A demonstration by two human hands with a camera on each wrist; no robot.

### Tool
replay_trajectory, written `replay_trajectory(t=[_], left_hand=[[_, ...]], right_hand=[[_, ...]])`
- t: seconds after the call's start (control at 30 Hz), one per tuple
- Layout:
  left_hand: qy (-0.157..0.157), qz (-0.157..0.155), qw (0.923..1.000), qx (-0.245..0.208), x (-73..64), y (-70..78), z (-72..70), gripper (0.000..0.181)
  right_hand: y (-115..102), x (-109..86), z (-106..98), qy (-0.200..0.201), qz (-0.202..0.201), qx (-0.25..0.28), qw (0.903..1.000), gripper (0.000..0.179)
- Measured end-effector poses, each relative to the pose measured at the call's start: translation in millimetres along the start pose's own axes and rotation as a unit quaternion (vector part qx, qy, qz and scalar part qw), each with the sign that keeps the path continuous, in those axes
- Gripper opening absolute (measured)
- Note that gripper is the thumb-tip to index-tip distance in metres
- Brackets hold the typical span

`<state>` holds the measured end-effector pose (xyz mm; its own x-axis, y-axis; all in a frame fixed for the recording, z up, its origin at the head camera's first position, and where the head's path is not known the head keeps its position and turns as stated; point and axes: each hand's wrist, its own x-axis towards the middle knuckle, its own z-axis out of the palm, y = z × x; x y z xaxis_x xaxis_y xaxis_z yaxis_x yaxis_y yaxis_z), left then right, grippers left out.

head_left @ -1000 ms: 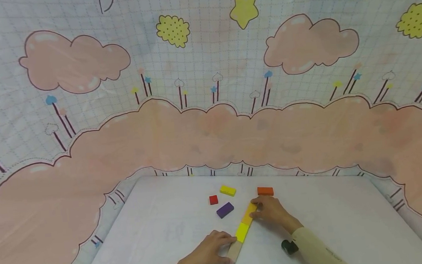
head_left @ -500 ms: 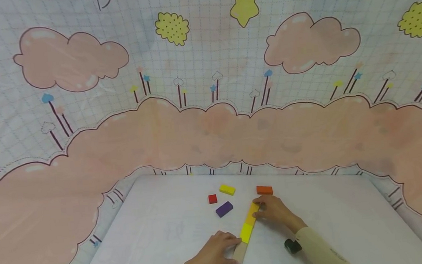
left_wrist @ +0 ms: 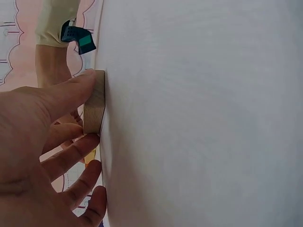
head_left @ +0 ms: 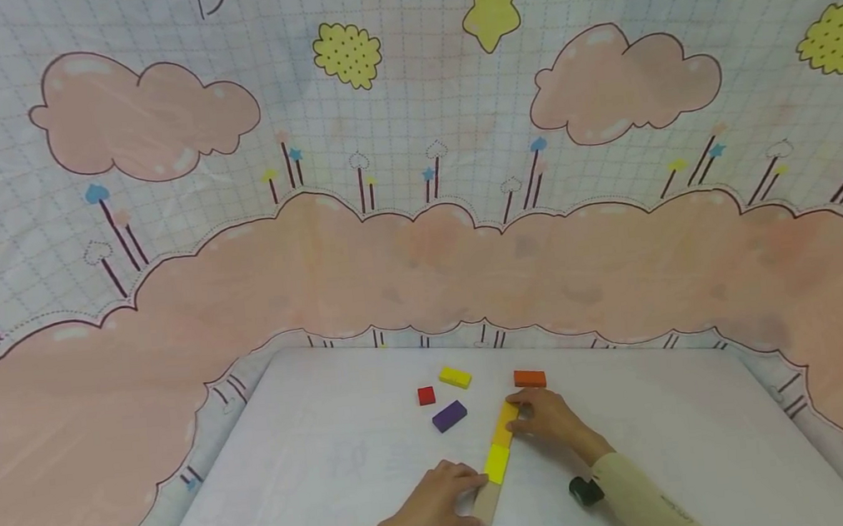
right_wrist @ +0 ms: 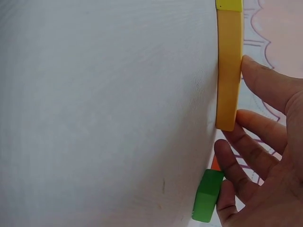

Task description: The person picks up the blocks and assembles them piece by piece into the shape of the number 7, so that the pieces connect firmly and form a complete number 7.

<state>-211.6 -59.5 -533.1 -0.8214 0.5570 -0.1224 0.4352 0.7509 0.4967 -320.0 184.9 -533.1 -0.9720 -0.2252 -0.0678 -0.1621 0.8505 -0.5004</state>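
At the centre of the row on the white table (head_left: 319,472) lies a bright yellow block (head_left: 497,464), with a wooden block (head_left: 488,504) against it at seven o'clock and an amber block (head_left: 505,428) against it at one o'clock. The left hand (head_left: 433,504), coming in from eight o'clock, holds the wooden block lengthwise between thumb and forefinger. The left wrist view makes this grip plain: thumb on one end, forefinger at the other, the remaining fingers bent and parted. The right hand (head_left: 553,420), at two o'clock, holds the amber block, its spread narrow. From the right wrist, the thumb touches the block's edge and the fingers gather about its end, a detail too small to read from the head.

That same wrist view alone gives a green block (right_wrist: 207,196), at six o'clock from the amber one, just beside the little finger; whether they touch I cannot tell. The head view alone sets out the other loose pieces: a purple block (head_left: 449,416) at half past ten from the row's centre, a red block (head_left: 426,395) farther along that line, a second yellow block (head_left: 455,377) at eleven, and an orange block (head_left: 529,379) at one, beyond the right hand. A dark device (head_left: 585,491) sits by the right sleeve (head_left: 641,494), towards four o'clock; the left wrist view adds its bright green patch.
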Motion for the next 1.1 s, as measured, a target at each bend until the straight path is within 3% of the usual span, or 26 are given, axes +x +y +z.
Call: replay_trajectory(t=[0.17,0.53,0.73,0.97,1.1], left_hand=[[-0.004,-0.013,0.9999,0.000,-0.4,1.4,1.2,0.059],[-0.004,-0.010,0.9999,0.010,-2.9,3.0,-0.2,0.059],[-0.008,-0.017,0.9997,0.013,-1.8,4.2,0.2,0.058],[-0.027,-0.032,0.9987,-0.030,0.0,2.8,-2.6,0.052],[-0.032,-0.025,0.9984,-0.040,2.9,-0.1,-6.6,0.048]], right_hand=[[-0.2,-0.7,-0.6,-0.002,0.005,-0.003,1.0000,0.052],[-1.9,-4.5,-2.3,-0.006,-0.007,0.005,0.9999,0.048],[0.0,-2.7,-0.9,-0.011,0.010,0.006,0.9999,0.050],[-1.0,-3.2,0.6,-0.012,0.014,0.003,0.9998,0.050],[-0.1,-3.9,0.7,-0.011,0.012,0.010,0.9998,0.050]])
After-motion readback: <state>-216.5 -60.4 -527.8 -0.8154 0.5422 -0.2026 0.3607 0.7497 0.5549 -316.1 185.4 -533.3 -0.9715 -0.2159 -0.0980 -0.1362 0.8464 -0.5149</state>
